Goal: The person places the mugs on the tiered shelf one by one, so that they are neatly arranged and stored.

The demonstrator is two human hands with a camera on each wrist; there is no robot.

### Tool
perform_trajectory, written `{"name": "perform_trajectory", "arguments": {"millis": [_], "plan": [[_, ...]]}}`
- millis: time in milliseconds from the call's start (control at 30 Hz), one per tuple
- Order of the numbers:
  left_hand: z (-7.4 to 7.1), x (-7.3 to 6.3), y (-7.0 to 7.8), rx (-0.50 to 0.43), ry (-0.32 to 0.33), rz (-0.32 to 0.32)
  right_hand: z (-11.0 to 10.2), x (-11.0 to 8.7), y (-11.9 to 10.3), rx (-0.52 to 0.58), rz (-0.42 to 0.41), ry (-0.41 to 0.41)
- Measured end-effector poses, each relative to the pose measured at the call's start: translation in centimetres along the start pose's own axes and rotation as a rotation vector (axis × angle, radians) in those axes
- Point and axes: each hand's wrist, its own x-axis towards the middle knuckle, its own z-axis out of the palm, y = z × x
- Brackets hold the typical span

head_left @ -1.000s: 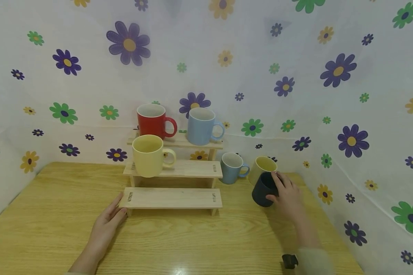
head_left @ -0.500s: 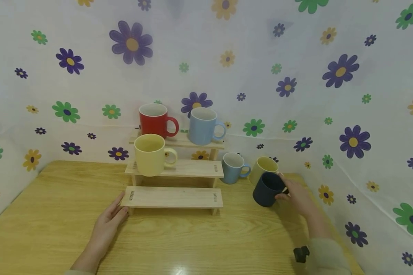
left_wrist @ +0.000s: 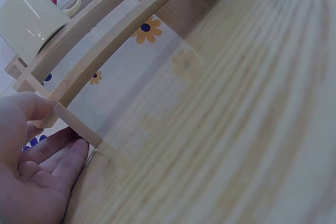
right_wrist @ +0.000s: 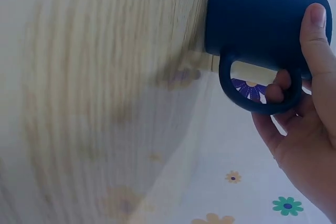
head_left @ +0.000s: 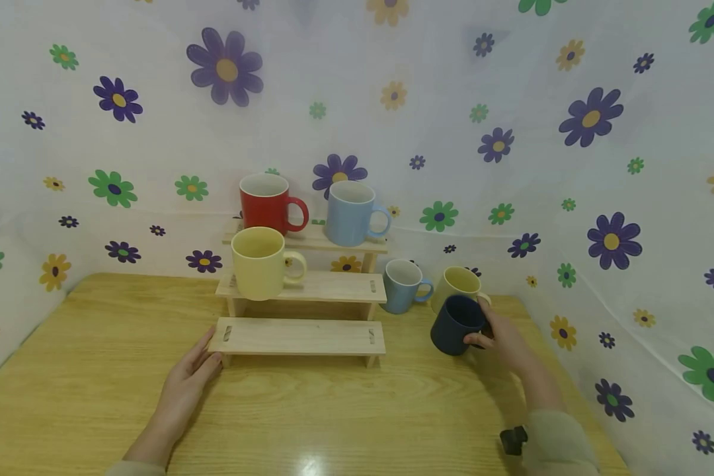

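Note:
My right hand [head_left: 506, 336] holds a dark blue mug [head_left: 455, 324] at the table's right side. In the right wrist view, fingers curl through the mug's handle [right_wrist: 227, 83] and the thumb presses its wall near the rim. My left hand [head_left: 187, 373] grips the left end of the lowest step of a three-step wooden rack [head_left: 300, 336], thumb and fingers on either side of the board. A red mug [head_left: 264, 210] and a light blue mug [head_left: 349, 215] stand on the top step. On the middle step is a pale yellow mug [head_left: 258, 264], at the left.
Right of the rack, a smaller blue mug [head_left: 400, 291] stands on the wooden table [head_left: 333, 416]. Beside it, another yellow mug [head_left: 446, 287] is partly hidden behind the dark blue one. A flowered cloth [head_left: 285, 125] hangs behind the table and along its right side.
My right hand has shifted from the dark blue mug's rim to its handle, and the mug has moved slightly left. The left hand stays at the rack's end.

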Motion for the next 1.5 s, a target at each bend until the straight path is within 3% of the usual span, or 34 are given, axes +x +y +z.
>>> {"name": "perform_trajectory", "arguments": {"millis": [233, 433, 633, 900, 1033, 1167, 1333, 1500], "plan": [[0.0, 0.0, 0.1, 0.018, 0.005, 0.005, 0.7, -0.6, 0.5, 0.116, 0.064, 0.035], [0.0, -0.1, 0.2, 0.015, 0.006, -0.002, 1.5, -1.0, 1.0, 0.363, 0.147, 0.075], [0.0, -0.1, 0.1, 0.01, 0.009, 0.009, 2.3, -1.2, 1.0, 0.518, 0.209, 0.168], [0.1, -0.1, 0.2, -0.025, 0.01, 0.012, 2.7, -1.3, -0.4, 0.691, 0.405, 0.281], [0.0, -0.1, 0.3, -0.015, 0.009, -0.002, 2.8, -1.3, -1.3, 0.798, 0.459, 0.358], [0.0, 0.0, 0.3, -0.012, 0.003, -0.011, 2.9, -1.4, -2.1, 0.843, 0.447, 0.407], [0.0, 0.0, 0.3, -0.018, -0.003, -0.013, 2.6, -1.4, -3.5, 0.852, 0.411, 0.383], [0.0, 0.0, 0.1, -0.026, 0.0, 0.004, 2.4, -1.0, -5.2, 0.99, 0.365, 0.394]]}}
